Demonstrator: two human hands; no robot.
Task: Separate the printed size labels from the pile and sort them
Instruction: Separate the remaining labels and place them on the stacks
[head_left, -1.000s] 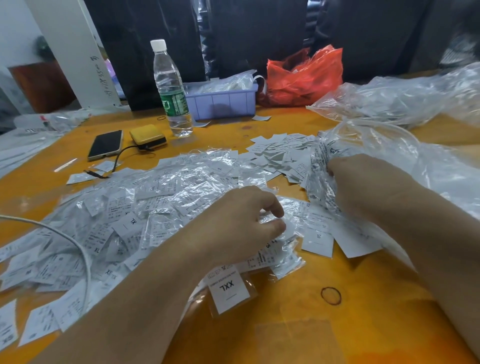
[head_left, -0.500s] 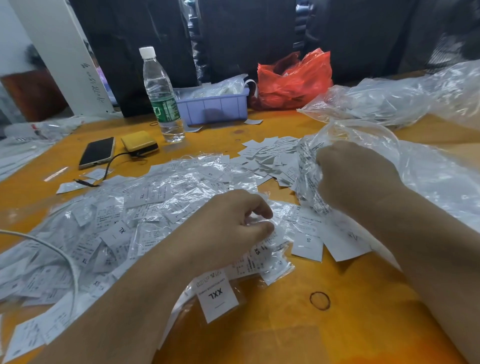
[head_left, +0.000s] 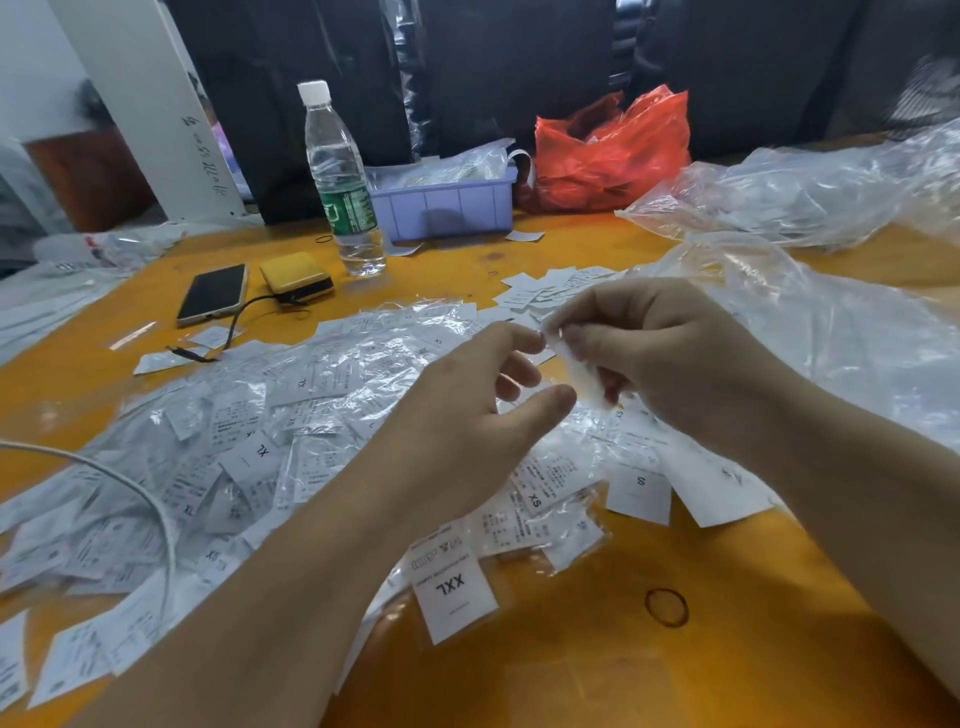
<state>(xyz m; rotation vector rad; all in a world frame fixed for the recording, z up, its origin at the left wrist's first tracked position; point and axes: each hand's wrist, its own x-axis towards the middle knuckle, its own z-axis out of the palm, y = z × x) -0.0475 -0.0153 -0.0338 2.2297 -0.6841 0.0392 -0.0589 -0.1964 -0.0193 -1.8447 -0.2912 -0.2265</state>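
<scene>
Head view: labels read XXL label (head_left: 453, 596), XL, XS, S.

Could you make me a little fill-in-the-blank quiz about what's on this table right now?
1. The label lying nearest the camera reads ____.
2. The water bottle has a ____ cap.
3. The crumpled bag beside the lilac tray is ____.
4. The right hand pinches a small ____ packet.

Missing words: XXL; white; red; plastic
</scene>
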